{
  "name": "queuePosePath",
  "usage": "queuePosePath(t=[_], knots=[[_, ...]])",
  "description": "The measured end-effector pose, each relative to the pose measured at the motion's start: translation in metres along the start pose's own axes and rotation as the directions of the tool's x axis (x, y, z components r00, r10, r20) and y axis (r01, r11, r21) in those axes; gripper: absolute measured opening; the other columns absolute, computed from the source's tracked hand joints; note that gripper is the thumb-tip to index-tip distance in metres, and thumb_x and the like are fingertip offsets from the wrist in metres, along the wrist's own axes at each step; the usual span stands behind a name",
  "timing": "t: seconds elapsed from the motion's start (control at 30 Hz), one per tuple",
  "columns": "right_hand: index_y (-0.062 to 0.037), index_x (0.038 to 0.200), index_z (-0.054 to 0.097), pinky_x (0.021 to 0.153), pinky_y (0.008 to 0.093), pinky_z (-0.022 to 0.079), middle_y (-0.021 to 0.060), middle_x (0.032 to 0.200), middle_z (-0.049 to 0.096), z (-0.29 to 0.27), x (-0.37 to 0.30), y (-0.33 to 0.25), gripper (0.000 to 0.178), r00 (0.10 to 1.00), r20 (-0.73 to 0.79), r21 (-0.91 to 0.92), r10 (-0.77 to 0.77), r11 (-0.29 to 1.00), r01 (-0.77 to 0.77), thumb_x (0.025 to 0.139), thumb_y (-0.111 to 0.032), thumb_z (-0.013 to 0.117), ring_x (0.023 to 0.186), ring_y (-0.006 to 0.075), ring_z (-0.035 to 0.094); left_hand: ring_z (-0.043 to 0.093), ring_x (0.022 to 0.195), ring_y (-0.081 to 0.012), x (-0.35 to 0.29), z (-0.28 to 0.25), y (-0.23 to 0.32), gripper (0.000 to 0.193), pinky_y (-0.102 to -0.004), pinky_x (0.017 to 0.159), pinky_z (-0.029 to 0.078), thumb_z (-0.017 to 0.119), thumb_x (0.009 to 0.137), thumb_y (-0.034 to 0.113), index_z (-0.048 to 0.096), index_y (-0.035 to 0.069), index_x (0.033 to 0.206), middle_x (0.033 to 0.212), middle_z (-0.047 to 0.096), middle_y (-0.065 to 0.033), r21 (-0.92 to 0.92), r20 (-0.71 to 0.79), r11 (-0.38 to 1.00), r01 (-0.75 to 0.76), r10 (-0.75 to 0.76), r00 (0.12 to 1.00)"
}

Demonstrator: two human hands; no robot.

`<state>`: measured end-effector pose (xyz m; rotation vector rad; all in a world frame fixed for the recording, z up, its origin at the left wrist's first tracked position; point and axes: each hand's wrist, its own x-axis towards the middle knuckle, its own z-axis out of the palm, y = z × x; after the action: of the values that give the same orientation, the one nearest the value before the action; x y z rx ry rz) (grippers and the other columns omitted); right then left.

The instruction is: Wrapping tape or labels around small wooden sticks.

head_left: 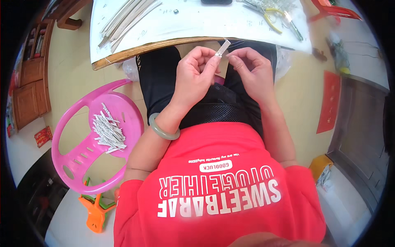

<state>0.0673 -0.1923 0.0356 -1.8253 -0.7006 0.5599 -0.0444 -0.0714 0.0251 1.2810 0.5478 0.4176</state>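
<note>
Just off the table's near edge, my left hand (196, 74) pinches a narrow pale strip (223, 47) between thumb and fingers. The strip tilts up toward the table, with small white bead-like bits at its lower end by the thumb. A thin wire (238, 43) trails from near the strip toward the right. My right hand (254, 72) is beside it, thumb and forefinger closed close to the strip, seemingly on the wire; the exact grip is too fine to see. The other right fingers curl inward.
The white-covered table (185, 24) carries a bundle of long flat strips (127, 20), yellow-handled pliers (271, 18) and a clear heap of small pieces (284, 5). Left of me, a pink plastic chair (82, 103) holds a pile of short silvery-white strips (109, 131). An orange plastic item (95, 214) lies below it.
</note>
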Motion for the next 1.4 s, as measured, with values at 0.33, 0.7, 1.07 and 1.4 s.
queuePosePath(t=[0.33,0.7,1.07,1.4], knots=[[0.0011,0.095,0.067,0.066,0.0194,0.05,0.0042,0.081,0.066,0.004,0.004,0.003,0.007,1.0,-0.019,0.434,0.005,0.901,0.003,0.089,-0.002,0.064,0.07,0.0094,0.059,0.051,0.052,-0.0062,-0.003,-0.002,0.003,0.013,-0.0156,0.044,0.037,0.059,0.096,0.009,0.061,0.0,0.104,0.072,0.063,-0.0045,0.043,0.084,0.999,-0.025,0.022,0.996],[0.0009,0.1,0.068,0.074,0.0215,0.05,0.0066,0.091,0.068,0.006,-0.002,0.004,0.01,0.999,0.012,0.436,-0.046,0.899,0.036,0.09,-0.001,0.064,0.08,0.0116,0.06,0.054,0.058,-0.0083,-0.006,0.006,0.002,0.004,-0.0186,0.054,0.043,0.06,0.09,0.0,0.06,0.0,0.094,0.075,0.063,-0.0033,0.085,-0.025,0.991,-0.107,0.11,0.994],[0.0015,0.099,0.068,0.075,0.0216,0.05,0.0063,0.092,0.068,0.006,-0.002,0.007,0.011,0.994,-0.011,0.359,-0.11,0.927,0.107,0.089,0.002,0.064,0.079,0.0116,0.059,0.052,0.061,-0.0086,-0.005,0.001,-0.007,0.008,-0.0211,0.056,0.043,0.059,0.088,-0.003,0.057,0.003,0.093,0.076,0.061,-0.0027,0.3,0.048,0.912,-0.278,0.277,0.96],[0.0004,0.095,0.07,0.066,0.0191,0.051,0.0047,0.086,0.068,0.011,-0.003,0.014,0.01,0.993,-0.044,0.365,-0.109,0.923,0.118,0.086,0.002,0.067,0.071,0.0097,0.06,0.053,0.06,-0.0077,-0.005,0.0,-0.003,0.008,-0.0175,0.053,0.043,0.057,0.095,0.002,0.052,0.003,0.1,0.08,0.062,-0.0051,-0.031,0.096,0.999,-0.027,0.029,0.995]])
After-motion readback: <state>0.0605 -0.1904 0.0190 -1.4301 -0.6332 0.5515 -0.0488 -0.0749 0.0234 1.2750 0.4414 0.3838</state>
